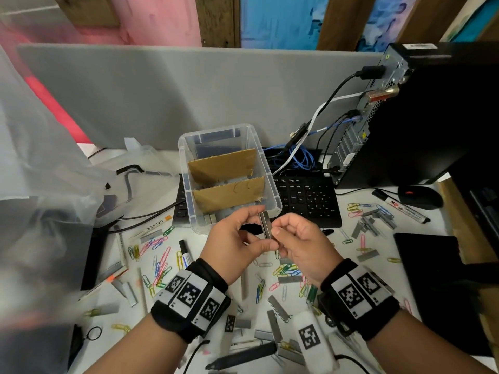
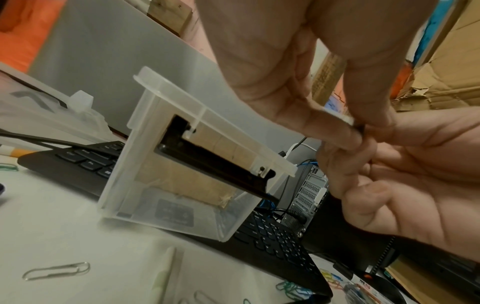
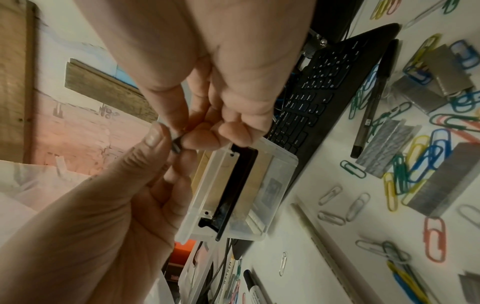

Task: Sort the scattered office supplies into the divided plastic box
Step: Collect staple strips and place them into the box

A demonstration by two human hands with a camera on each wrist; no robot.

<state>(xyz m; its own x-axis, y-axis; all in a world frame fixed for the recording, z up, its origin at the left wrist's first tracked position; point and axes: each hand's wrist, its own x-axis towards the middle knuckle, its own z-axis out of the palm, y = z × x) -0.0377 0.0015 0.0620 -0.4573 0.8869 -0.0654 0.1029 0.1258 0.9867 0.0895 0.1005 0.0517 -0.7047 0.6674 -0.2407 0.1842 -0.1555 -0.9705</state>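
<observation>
Pinching one strip of staples (image 1: 266, 225) between both hands, I hold it in the air just in front of the near wall of the clear plastic box (image 1: 275, 203), which rests partly on the black keyboard (image 1: 307, 199). My left hand (image 1: 229, 238) curls thumb and fingers round the strip's left side; my right hand (image 1: 302, 245) grips the right side with thumb and bent fingers, palms turned inward, wrists raised off the white desk (image 1: 210, 265). In the wrist views only a dark end of the strip shows between the fingertips. Two cardboard dividers (image 1: 229, 193) split the box into three compartments, and the nearest already holds a few staple strips (image 1: 210, 218). Doing this well, I judge, means keeping the brittle strip straight, carrying it forward over the rim and lowering it flat beside the others, letting one hand go first. Coloured paper clips (image 1: 159, 265), loose staple strips and markers (image 1: 405, 209) lie scattered across the desk, unsorted.
</observation>
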